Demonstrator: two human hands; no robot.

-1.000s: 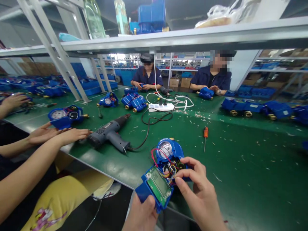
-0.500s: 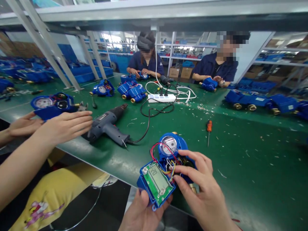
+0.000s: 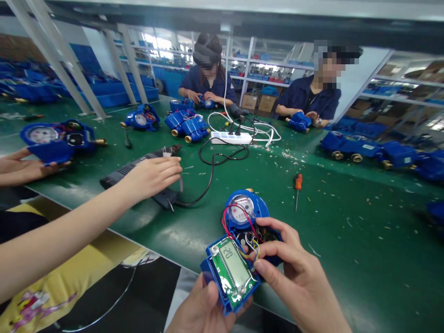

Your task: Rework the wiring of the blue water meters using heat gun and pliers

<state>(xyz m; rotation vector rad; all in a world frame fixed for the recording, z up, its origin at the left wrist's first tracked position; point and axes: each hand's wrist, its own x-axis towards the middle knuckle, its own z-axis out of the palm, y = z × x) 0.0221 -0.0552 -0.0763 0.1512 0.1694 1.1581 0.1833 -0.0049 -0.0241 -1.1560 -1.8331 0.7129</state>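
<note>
In my left hand (image 3: 204, 303) is the blue display housing (image 3: 233, 273), tilted, with a green circuit board and a lit-up LCD. Red, white and yellow wires (image 3: 255, 245) run from it into the open body of a blue water meter (image 3: 243, 210) on the green bench. My right hand (image 3: 294, 268) pinches the wires beside the board between thumb and fingers. The meter's round dial faces up just beyond both hands. Part of its body and a brass end are hidden behind my right fingers.
A co-worker's arm at left reaches over a heat gun (image 3: 132, 169); their other hand supports a meter (image 3: 57, 138). A power strip (image 3: 231, 138), an orange-handled screwdriver (image 3: 298, 187) and more blue meters (image 3: 357, 148) lie on the bench. Two people work opposite.
The co-worker's near hand has moved right, from beside their meter to over the heat gun. My display housing has shifted slightly right and is tilted a little differently. My right hand keeps its pinch.
</note>
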